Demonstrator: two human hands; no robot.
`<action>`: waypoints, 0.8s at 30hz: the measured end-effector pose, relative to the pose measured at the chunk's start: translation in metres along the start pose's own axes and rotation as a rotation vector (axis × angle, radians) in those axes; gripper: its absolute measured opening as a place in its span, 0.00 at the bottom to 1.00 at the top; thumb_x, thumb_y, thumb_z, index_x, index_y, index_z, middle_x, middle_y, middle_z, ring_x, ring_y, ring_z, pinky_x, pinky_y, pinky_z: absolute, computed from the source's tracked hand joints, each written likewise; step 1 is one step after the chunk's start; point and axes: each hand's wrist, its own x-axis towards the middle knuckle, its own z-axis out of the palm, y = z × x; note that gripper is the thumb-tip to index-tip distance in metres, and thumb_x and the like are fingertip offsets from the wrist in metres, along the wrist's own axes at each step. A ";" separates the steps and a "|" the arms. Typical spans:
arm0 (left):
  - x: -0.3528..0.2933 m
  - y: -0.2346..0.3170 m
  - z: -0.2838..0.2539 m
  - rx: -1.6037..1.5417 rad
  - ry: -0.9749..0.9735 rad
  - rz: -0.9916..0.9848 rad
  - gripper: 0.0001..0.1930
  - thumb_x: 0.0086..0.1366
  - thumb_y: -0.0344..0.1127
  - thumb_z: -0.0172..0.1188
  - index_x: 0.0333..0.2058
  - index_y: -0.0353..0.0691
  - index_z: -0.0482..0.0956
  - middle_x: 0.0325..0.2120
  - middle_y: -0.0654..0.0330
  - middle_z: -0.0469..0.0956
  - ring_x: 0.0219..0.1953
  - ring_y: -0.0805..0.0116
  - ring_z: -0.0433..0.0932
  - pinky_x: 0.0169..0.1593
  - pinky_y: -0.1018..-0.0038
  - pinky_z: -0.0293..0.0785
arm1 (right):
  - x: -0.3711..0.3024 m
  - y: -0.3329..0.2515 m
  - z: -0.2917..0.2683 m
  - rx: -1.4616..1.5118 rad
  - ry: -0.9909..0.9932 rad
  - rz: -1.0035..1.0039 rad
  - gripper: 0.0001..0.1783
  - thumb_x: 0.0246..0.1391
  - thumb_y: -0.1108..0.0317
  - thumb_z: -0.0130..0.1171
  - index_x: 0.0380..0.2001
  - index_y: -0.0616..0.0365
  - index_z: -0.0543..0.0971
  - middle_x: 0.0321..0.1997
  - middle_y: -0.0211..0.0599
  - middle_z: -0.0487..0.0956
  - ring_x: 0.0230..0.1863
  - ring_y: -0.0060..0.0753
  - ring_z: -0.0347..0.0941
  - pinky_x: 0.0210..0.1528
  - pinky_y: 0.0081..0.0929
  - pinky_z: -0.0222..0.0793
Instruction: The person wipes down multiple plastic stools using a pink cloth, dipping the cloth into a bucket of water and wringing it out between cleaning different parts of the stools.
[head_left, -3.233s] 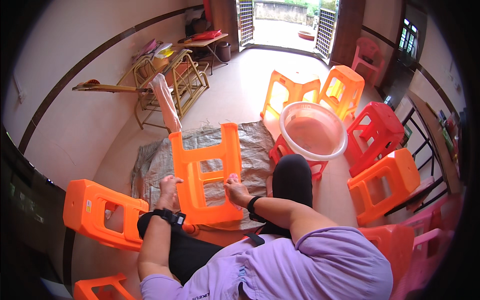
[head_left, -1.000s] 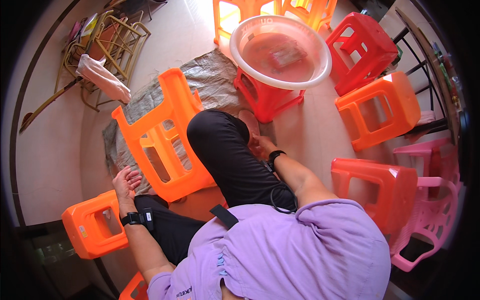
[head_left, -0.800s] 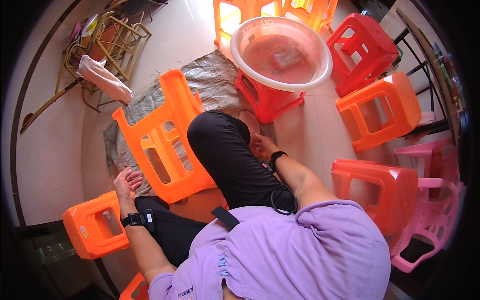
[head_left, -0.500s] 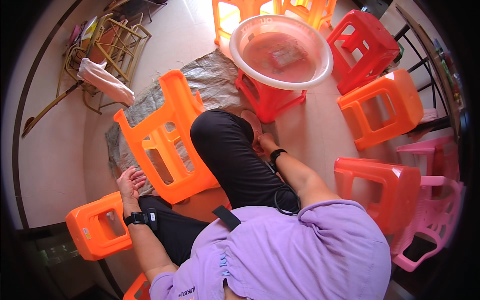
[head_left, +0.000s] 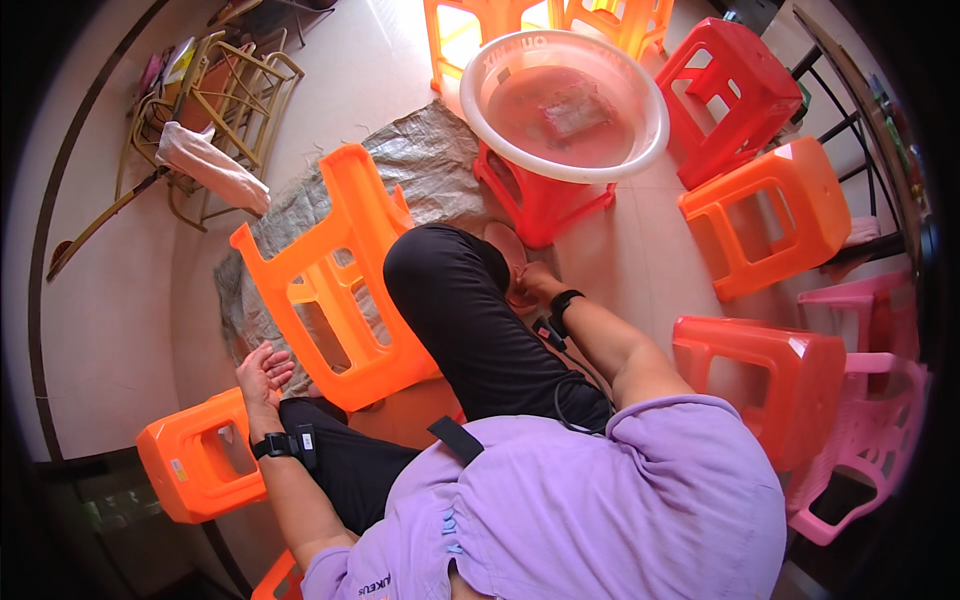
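Observation:
My left hand is held out with its fingers apart and nothing in it, beside the legs of a tipped orange plastic stool lying on its side. My right hand reaches down past my raised knee to my foot. Its fingers are curled in at the foot, and what they hold, if anything, is hidden. Both wrists wear black straps. Beyond the foot, a white basin of water with a pale packet-like object in it rests on a red stool.
A grey woven sheet lies on the floor under the tipped stool. Upright orange and red stools line the right, with a pink plastic chair. Another orange stool stands at lower left. A metal-framed rack is at upper left.
My right forearm and wrist have shifted slightly to the right, and a small dark box beside the wrist shows more. The left hand and the stools stay nearly as they were.

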 end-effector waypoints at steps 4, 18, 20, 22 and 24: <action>0.003 0.001 0.005 0.008 0.015 -0.016 0.18 0.60 0.34 0.54 0.48 0.34 0.71 0.26 0.53 0.80 0.21 0.62 0.80 0.23 0.72 0.77 | 0.004 -0.004 0.007 -0.372 0.206 -0.234 0.19 0.58 0.62 0.45 0.39 0.69 0.77 0.38 0.46 0.80 0.38 0.39 0.76 0.38 0.37 0.70; 0.005 0.002 0.009 0.027 -0.005 -0.006 0.17 0.60 0.34 0.54 0.47 0.34 0.72 0.27 0.52 0.80 0.22 0.61 0.80 0.24 0.72 0.78 | 0.037 0.047 -0.029 -0.235 -0.233 -0.347 0.17 0.55 0.66 0.53 0.49 0.50 0.77 0.46 0.38 0.79 0.43 0.25 0.72 0.44 0.28 0.69; -0.001 0.002 -0.001 0.032 0.015 0.002 0.17 0.59 0.35 0.54 0.47 0.34 0.72 0.27 0.53 0.80 0.22 0.61 0.80 0.24 0.72 0.78 | 0.008 0.012 -0.012 -0.346 -0.234 -0.170 0.18 0.55 0.69 0.48 0.49 0.53 0.76 0.48 0.47 0.78 0.43 0.26 0.74 0.44 0.30 0.68; -0.002 0.004 0.004 0.020 0.016 -0.003 0.17 0.59 0.34 0.54 0.46 0.34 0.72 0.27 0.53 0.80 0.22 0.61 0.80 0.23 0.73 0.78 | 0.017 0.012 -0.011 -0.402 -0.163 -0.265 0.18 0.55 0.69 0.47 0.48 0.53 0.76 0.47 0.48 0.78 0.42 0.31 0.75 0.43 0.32 0.68; -0.001 0.005 0.006 0.019 0.012 -0.010 0.17 0.60 0.34 0.54 0.46 0.34 0.72 0.27 0.53 0.80 0.22 0.62 0.80 0.23 0.73 0.78 | 0.019 0.016 -0.009 -0.459 -0.102 -0.361 0.17 0.55 0.69 0.47 0.48 0.53 0.77 0.46 0.50 0.78 0.41 0.35 0.77 0.43 0.33 0.69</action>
